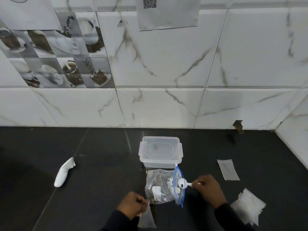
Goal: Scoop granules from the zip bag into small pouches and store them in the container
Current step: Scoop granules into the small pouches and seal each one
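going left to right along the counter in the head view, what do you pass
white handheld device → left hand gripping a small pouch → zip bag → right hand holding the spoon → pile of empty pouches

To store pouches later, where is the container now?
In the head view, the container stands at the centre of the dark counter, just behind the zip bag.

Countertop (83, 164): black, glossy, meets the wall.
Wall tiles (166, 64): white marble with grey veins.
Coffee-print tiles (66, 55): cups and beans, upper left.
QR-code sheet (168, 12): paper on the wall, top centre.
White handheld device (64, 172): lies on the countertop, left.
Broken tile corner (238, 126): brown gap at the wall's base, right.
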`<move>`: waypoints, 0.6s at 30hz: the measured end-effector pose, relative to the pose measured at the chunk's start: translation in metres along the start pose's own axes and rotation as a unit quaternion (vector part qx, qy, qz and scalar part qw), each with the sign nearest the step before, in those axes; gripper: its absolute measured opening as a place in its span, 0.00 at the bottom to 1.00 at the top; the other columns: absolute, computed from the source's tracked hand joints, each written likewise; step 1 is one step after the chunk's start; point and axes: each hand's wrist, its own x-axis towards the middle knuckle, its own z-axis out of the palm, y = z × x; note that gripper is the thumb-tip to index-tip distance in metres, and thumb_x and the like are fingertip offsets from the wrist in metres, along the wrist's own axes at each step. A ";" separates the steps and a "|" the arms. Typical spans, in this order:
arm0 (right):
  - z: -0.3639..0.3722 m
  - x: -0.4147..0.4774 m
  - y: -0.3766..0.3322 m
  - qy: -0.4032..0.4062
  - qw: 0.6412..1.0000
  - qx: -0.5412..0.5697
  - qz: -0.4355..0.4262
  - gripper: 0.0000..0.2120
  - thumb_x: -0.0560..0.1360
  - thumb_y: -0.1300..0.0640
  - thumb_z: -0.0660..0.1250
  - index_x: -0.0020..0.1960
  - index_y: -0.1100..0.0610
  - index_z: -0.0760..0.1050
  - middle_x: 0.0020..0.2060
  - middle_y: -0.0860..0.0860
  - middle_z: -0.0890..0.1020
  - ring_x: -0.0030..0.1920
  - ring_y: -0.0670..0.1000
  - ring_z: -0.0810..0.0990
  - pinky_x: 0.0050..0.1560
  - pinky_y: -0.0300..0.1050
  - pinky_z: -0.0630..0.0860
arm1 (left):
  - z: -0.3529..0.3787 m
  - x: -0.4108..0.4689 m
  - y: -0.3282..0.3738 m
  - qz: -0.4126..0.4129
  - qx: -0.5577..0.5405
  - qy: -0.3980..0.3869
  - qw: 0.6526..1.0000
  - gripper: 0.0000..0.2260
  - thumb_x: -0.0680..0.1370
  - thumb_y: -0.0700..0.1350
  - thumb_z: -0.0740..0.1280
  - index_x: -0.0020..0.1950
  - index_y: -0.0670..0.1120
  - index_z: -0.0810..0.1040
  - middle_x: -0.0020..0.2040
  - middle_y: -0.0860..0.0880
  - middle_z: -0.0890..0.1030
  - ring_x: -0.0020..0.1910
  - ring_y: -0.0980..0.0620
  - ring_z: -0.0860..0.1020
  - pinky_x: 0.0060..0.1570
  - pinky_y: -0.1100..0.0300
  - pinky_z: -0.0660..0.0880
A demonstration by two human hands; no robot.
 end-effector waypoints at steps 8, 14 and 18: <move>0.034 0.020 -0.029 -0.202 0.977 0.053 0.034 0.08 0.72 0.63 0.70 0.38 0.55 0.86 0.34 0.52 0.85 0.35 0.43 0.79 0.33 0.35 0.74 | 0.024 0.008 -0.004 0.009 0.030 -0.007 0.999 0.11 0.69 0.33 0.65 0.31 0.46 0.81 0.21 0.53 0.75 0.20 0.58 0.71 0.30 0.66 0.70; 0.051 0.022 -0.033 -0.151 0.987 -0.027 -0.038 0.22 0.70 0.67 0.65 0.21 0.51 0.69 0.19 0.45 0.70 0.22 0.40 0.70 0.32 0.32 0.68 | 0.022 0.010 -0.011 0.005 -0.035 0.012 0.999 0.12 0.70 0.32 0.66 0.32 0.46 0.82 0.25 0.49 0.78 0.20 0.58 0.71 0.29 0.65 0.70; 0.055 0.025 -0.026 -0.122 0.992 -0.027 -0.033 0.23 0.72 0.66 0.66 0.24 0.48 0.65 0.20 0.45 0.73 0.24 0.38 0.73 0.30 0.29 0.67 | 0.012 0.007 -0.001 0.048 -0.104 0.023 0.993 0.09 0.66 0.36 0.67 0.42 0.36 0.85 0.36 0.45 0.81 0.23 0.59 0.73 0.29 0.64 0.70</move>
